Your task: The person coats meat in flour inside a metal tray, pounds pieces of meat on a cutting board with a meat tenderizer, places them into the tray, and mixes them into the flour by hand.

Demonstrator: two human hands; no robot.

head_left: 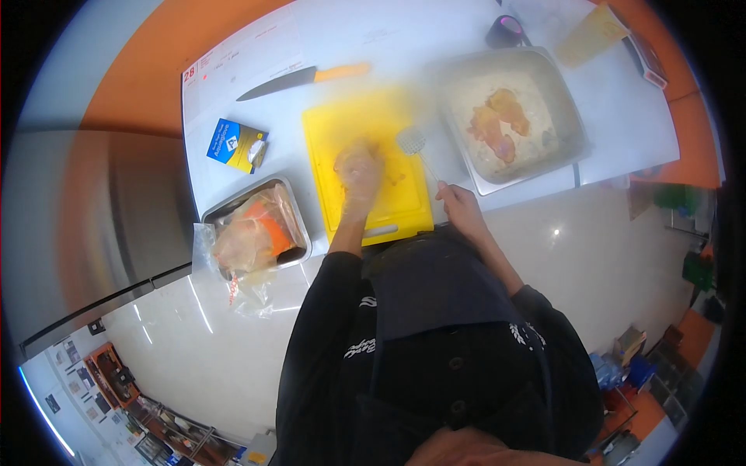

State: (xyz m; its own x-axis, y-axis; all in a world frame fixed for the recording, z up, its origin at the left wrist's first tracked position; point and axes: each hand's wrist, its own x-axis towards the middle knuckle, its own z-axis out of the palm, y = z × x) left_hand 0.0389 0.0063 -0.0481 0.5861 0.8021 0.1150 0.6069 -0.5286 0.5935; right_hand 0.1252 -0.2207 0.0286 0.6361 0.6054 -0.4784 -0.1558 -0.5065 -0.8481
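Note:
My right hand (462, 208) grips the thin handle of a metal meat mallet (410, 141). Its square, patterned head is over the right side of a yellow cutting board (420, 206). On the middle of the board my left hand (360, 172) is curled closed. What lies under its fingers is blurred and mostly hidden. Small orange-brown bits lie beside it. To the right, pieces of raw chicken (497, 124) lie on white flour in a deep metal pan (566, 97).
A knife (287, 80) with a yellow handle lies behind the board. At left are a blue and yellow box (237, 145) and a metal tray (299, 225) holding bagged raw meat (252, 233). A yellowish container (592, 37) and a dark round object (505, 31) stand at back right.

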